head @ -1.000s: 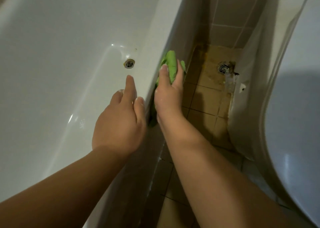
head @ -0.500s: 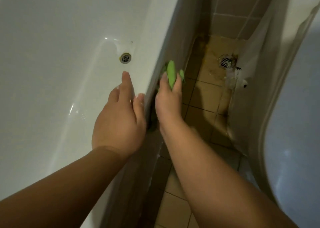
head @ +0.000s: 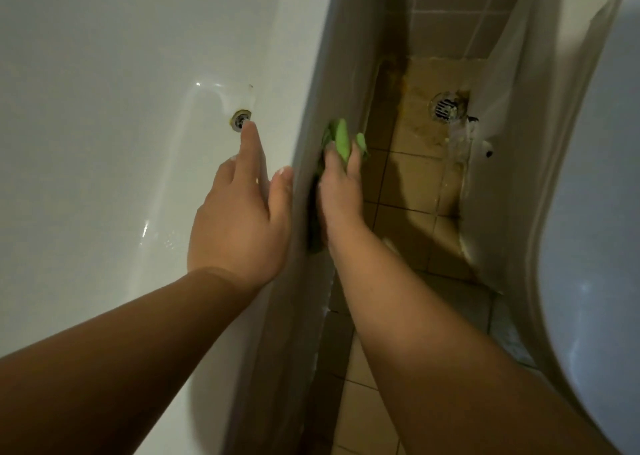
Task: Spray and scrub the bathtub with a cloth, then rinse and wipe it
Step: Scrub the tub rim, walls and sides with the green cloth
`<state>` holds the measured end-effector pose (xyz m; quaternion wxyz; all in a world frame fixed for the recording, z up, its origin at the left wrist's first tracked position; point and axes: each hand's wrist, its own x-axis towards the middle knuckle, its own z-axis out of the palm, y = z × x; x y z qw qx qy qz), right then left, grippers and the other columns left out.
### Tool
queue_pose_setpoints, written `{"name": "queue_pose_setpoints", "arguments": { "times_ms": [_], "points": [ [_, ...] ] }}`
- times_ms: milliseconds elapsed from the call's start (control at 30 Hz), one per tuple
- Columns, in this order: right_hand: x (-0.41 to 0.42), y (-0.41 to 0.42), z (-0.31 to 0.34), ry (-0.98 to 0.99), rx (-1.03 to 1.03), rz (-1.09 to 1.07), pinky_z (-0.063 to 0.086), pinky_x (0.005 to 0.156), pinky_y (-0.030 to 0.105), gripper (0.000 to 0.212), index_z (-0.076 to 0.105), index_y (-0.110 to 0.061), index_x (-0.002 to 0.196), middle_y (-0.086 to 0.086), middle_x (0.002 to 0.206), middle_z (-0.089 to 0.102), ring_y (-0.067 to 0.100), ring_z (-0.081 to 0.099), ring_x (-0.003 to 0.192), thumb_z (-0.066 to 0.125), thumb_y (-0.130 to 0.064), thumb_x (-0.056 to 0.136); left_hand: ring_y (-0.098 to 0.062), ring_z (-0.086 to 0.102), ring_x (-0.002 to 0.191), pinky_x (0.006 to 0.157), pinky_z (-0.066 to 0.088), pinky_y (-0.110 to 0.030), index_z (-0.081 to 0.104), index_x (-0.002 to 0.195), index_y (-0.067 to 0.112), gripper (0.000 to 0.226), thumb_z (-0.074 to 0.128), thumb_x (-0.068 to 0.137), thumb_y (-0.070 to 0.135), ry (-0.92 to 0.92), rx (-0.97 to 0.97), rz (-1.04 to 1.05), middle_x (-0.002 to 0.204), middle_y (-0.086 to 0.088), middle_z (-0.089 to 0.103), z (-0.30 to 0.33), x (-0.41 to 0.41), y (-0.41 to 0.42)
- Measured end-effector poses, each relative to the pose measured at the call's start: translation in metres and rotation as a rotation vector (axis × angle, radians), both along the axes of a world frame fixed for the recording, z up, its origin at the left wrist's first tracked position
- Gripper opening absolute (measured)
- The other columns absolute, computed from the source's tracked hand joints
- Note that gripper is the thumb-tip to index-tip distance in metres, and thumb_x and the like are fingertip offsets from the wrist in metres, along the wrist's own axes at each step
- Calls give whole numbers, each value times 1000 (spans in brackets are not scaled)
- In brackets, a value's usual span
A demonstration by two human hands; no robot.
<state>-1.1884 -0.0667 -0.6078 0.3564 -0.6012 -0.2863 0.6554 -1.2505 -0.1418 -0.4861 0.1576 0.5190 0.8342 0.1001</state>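
I see my left hand (head: 242, 212) lying flat on the rim of the bathtub (head: 104, 108), fingers straight and released, gripping nothing. Its forefinger reaches toward twelve o'clock, the tip just short of the tub drain (head: 240, 121), while the thumb lies along the rim's outer edge. Small wet highlights sit on the tub's inner wall at about nine o'clock from this hand.

My right hand (head: 341, 191) is just over the rim, at three o'clock from the left, pressed against the tub's outer side panel (head: 346, 74). It holds the green cloth (head: 341, 139) flat against that panel; the cloth bunches up past the fingertips toward twelve o'clock, and a darker fold hangs below the palm at about seven o'clock. The fingers lie fairly straight over the cloth, so I cannot tell whether they clasp it or only press it.

Beside the panel runs a narrow strip of tan tiled floor (head: 408, 184), stained yellow-brown toward the far corner. A round floor drain (head: 445, 106) sits at about one o'clock from the right hand, well apart from it. A white toilet (head: 588, 212) fills the frame's three o'clock side.
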Motion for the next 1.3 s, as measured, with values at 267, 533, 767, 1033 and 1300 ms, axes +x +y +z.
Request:
{"name": "queue_pose_setpoints", "arguments": {
  "times_ms": [267,533,767,1033,1300],
  "points": [
    [5,-116,-43,71,-39,21,39,102,16,60,12,-57,157,-15,162,30,9,42,139,42,-42,107,-28,52,136,103,44,-37,-1,165,30,82,45,103,56,63,-15,-14,158,-5,43,0,1,23],
    [6,-8,-82,32,-252,-56,51,81,14,44,33,-5,146,15,131,53,23,60,102,49,-21,108,-29,49,135,104,45,-40,-2,165,30,88,55,101,48,48,0,-30,157,-6,43,0,-2,34],
    [8,-95,-80,12,-102,14,40,105,32,58,28,-33,157,-7,150,44,15,48,131,49,-44,104,-26,52,127,93,38,-29,-1,165,29,89,58,100,43,40,-14,-28,151,-5,47,1,-1,45],
    [-5,14,-117,101,-293,-134,44,89,32,51,24,-14,155,12,132,51,28,56,114,44,-15,108,-18,50,115,90,37,-29,-1,165,30,90,59,99,41,51,-21,-28,148,-4,49,1,-1,57],
    [4,-81,-127,53,-306,-105,49,81,21,50,23,-14,154,10,140,49,17,57,108,44,-13,109,-15,44,100,83,39,-34,-1,165,29,89,55,98,41,82,-46,-37,139,-6,51,1,0,63]
  ]
}}
